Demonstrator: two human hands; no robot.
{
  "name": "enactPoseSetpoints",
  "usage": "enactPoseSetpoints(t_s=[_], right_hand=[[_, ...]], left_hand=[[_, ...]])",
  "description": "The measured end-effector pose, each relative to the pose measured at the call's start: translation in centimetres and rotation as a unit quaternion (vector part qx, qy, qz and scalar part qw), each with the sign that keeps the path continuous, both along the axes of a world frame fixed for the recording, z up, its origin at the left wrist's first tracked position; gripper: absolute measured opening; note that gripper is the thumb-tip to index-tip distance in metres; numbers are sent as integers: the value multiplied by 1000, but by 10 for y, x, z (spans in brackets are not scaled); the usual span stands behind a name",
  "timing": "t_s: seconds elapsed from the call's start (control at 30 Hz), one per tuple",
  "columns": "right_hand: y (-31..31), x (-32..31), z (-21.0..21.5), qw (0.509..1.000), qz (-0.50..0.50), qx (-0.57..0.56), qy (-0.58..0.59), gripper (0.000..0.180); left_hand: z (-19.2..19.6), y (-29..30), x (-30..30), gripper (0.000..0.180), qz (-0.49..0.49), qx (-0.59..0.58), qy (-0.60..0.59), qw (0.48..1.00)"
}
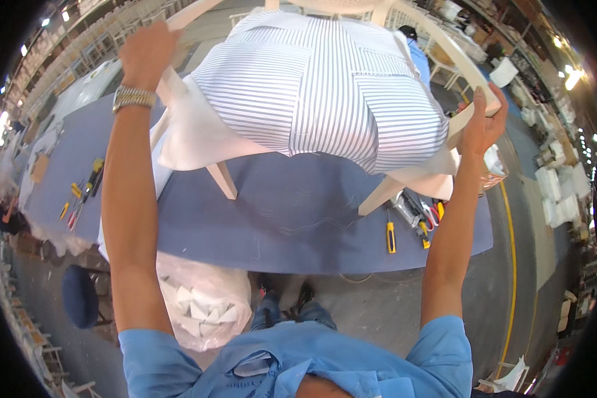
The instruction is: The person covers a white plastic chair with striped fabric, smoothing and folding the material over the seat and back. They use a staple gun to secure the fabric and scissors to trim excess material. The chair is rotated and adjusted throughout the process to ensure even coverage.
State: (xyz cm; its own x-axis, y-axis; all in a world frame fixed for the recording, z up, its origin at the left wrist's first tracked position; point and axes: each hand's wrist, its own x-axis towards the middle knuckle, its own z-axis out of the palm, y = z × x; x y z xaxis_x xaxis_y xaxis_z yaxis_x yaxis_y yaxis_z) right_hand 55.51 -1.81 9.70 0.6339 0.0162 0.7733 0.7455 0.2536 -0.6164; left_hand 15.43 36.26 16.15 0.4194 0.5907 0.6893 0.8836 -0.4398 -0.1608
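A pale wooden armchair stands on the blue-covered table, its front legs toward me. Blue-and-white striped fabric lies over the seat, and white cloth hangs out from under it at both sides. My left hand, with a metal watch at the wrist, is closed round the front end of the left armrest. On the other side, the fingers of my right hand wrap the front end of the right armrest. The chair's rear legs are hidden behind the seat.
A yellow-handled screwdriver and several other tools lie by the right front leg. More hand tools rest at the table's left. Below the table's near edge are a plastic bag of white offcuts and a dark round stool. Beyond the chair, someone wears blue.
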Motion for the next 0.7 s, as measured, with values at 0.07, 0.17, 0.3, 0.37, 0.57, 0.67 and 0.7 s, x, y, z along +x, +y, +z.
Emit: enactPoseSetpoints(t_s=[0.07,0.17,0.3,0.37,0.57,0.67,0.7], right_hand=[[-14,-12,-2,1000,16,-3,19,39],[-49,-33,-11,996,-86,6,-13,37],[-111,-82,-44,992,-56,109,-6,40],[-140,-100,-56,993,-78,88,-34,41],[-165,-116,-72,991,-75,82,-75,44],[-162,-120,-72,990,-80,89,-72,44],[-160,-121,-70,990,-83,94,-66,44]], left_hand=[[0,-35,-29,43,26,-2,-3,1000],[-10,-103,-77,48,77,-9,-61,995],[-12,-186,-107,51,120,-24,-107,987],[-11,-202,-95,49,53,156,6,986],[-22,-119,29,64,-173,63,116,976],[-16,-76,54,61,-190,-44,47,980],[-14,-67,58,61,-240,-70,26,968]])
